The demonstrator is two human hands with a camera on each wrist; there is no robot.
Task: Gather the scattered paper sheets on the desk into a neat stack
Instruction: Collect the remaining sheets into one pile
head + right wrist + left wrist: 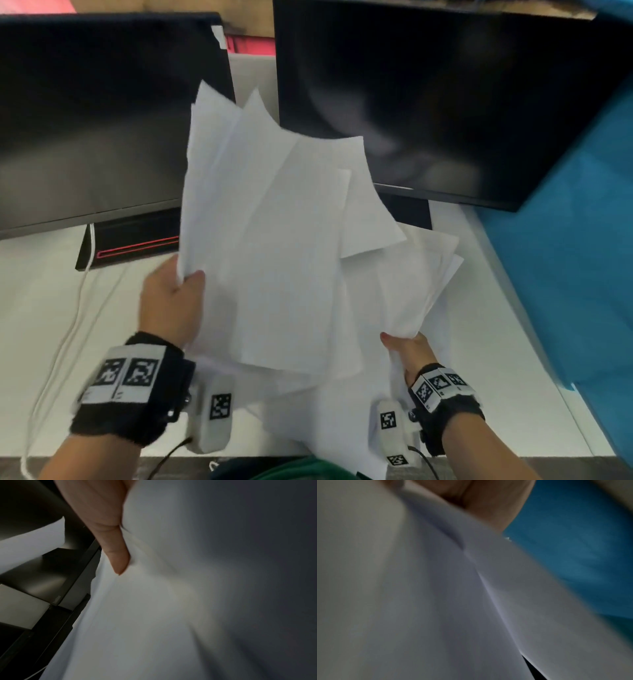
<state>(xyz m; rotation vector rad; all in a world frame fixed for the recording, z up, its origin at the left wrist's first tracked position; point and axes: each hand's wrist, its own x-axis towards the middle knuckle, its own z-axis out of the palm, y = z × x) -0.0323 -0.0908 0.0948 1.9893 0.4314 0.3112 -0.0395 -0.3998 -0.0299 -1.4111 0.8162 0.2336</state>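
Note:
Several white paper sheets (284,222) are fanned out unevenly and lifted above the white desk (44,308) in front of me. My left hand (178,294) grips their lower left edge, thumb on top and fingers hidden beneath. My right hand (406,346) holds the lower right sheets (411,284), thumb over the edge. In the left wrist view, blurred paper (436,601) fills the frame below my palm (488,500). The right wrist view has my thumb (118,555) pressed against the paper (171,601). More sheets (325,421) droop toward the desk's front edge.
Two dark monitors stand at the back, one left (102,120) and one right (428,102). A black base with a red line (137,243) sits under the left one. A white cable (68,325) runs down the desk. A blue partition (565,257) bounds the right side.

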